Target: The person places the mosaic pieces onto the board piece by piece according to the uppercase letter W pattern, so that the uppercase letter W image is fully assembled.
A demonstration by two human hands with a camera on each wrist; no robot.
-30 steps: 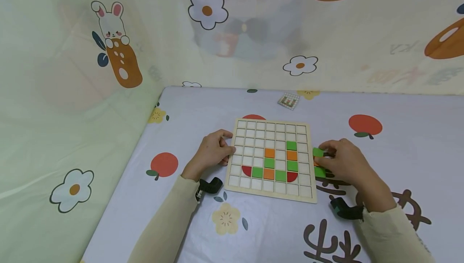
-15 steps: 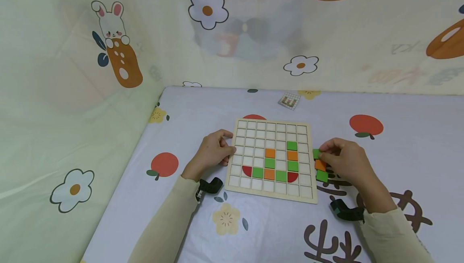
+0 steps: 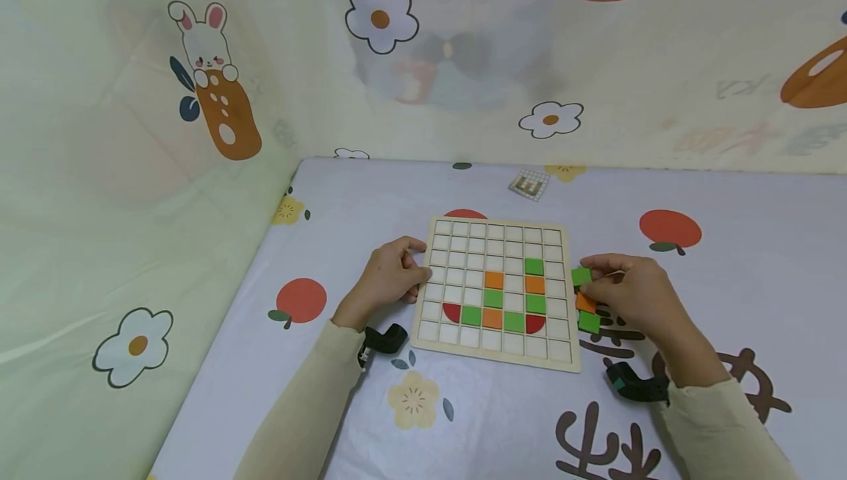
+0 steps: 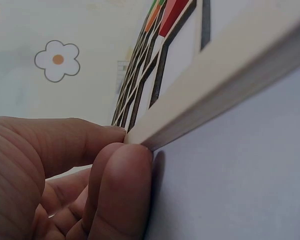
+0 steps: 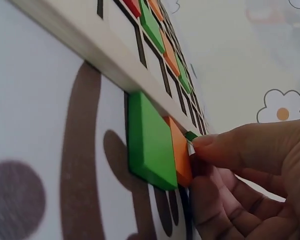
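A square wooden grid board [image 3: 496, 353] lies on the table, with green, orange and dark red tiles set in some of its cells. At the board's left edge, my left hand [image 3: 392, 271] holds the rim with thumb and index finger, and the left wrist view shows both fingertips against the rim [image 4: 200, 102]. Off the right edge, my right hand [image 3: 635, 290] pinches a green tile [image 3: 580, 276] between thumb and index finger; in the right wrist view only a sliver of it shows. Beside it lie an orange tile [image 5: 179, 152] and another green tile [image 5: 149, 142].
Behind the board lies a small pattern card [image 3: 529, 184] showing a grid with coloured cells. The tablecloth [image 3: 357, 201] has printed fruit, flowers and dark brown drawings. A printed curtain [image 3: 450, 134] rises along the table's back and left side.
My right hand has drawn back from over the orange tile, leaving it more exposed. Its fingers now hold the far green tile, which has shifted slightly. My left hand has stayed on the board.
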